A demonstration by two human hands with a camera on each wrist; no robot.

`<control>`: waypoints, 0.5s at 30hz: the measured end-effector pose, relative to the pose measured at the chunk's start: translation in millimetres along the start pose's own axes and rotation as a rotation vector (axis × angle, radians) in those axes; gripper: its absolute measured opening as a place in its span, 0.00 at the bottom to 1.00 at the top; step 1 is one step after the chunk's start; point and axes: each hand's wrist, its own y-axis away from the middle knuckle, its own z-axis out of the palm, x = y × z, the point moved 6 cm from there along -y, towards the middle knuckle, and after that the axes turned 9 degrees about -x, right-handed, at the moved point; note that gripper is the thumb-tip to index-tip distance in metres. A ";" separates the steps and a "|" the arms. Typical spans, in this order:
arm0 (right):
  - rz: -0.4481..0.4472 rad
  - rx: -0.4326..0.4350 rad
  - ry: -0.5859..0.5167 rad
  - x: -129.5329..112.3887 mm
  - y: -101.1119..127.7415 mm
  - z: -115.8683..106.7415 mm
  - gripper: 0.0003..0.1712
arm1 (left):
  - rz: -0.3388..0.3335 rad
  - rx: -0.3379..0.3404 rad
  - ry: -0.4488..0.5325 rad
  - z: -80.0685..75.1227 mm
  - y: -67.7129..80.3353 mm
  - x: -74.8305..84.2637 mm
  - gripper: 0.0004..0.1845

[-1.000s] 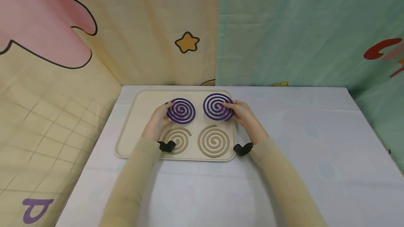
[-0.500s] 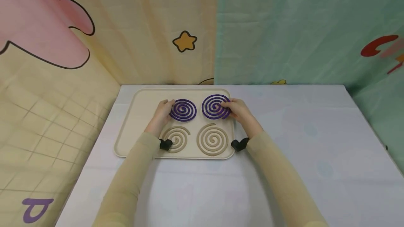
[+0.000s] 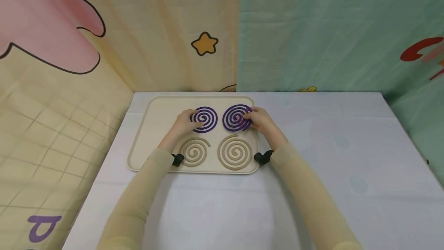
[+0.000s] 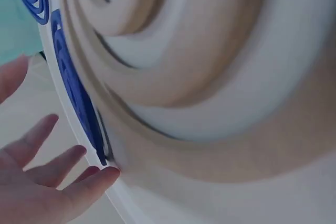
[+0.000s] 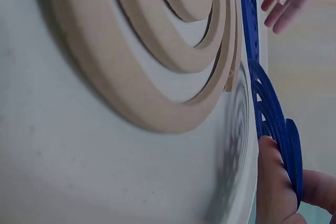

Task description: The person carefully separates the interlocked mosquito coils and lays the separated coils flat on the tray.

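Note:
Two purple mosquito coils are at the back of the cream tray (image 3: 161,117). The left purple coil (image 3: 203,118) lies flat, and my left hand (image 3: 184,122) is at its left edge. In the left wrist view that hand's fingers (image 4: 94,182) are spread beside the coil (image 4: 79,95), gripping nothing. My right hand (image 3: 261,120) pinches the right purple coil (image 3: 237,118) at its right side between thumb and fingers. In the right wrist view this coil (image 5: 275,111) is tilted and raised off the tray, casting a spiral shadow.
Two tan mosquito coils, a left one (image 3: 194,152) and a right one (image 3: 235,152), lie along the tray's front. The tray sits on a white-covered table (image 3: 329,146). Patterned curtains (image 3: 204,10) hang behind and beside the table.
My left hand has put the left purple coil down flat on the tray and let go of it. The right purple coil, still held, has come slightly left.

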 end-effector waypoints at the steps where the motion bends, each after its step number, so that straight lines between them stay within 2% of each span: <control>1: 0.003 -0.001 0.011 0.6 -1.3 0.2 0.32 | 0.016 -0.017 -0.050 2.6 -1.2 0.9 0.34; 5: -0.004 0.000 0.090 0.6 -3.8 2.6 0.37 | 0.010 -0.106 -0.232 14.1 -8.9 -1.9 0.41; 8: -0.026 0.023 0.256 -1.6 -3.6 2.7 0.42 | 0.020 -0.125 -0.308 22.1 -21.1 -13.6 0.46; 13: -0.063 0.079 0.592 -6.9 -2.6 2.4 0.49 | 0.006 -0.113 -0.298 24.2 -20.3 -11.1 0.46; 14: -0.068 0.084 0.639 -7.7 -2.7 2.9 0.49 | -0.018 -0.126 -0.292 21.8 -13.3 -2.1 0.45; 15: -0.070 0.087 0.679 -8.4 -2.9 3.4 0.50 | -0.015 -0.120 -0.295 21.4 -11.8 -0.5 0.45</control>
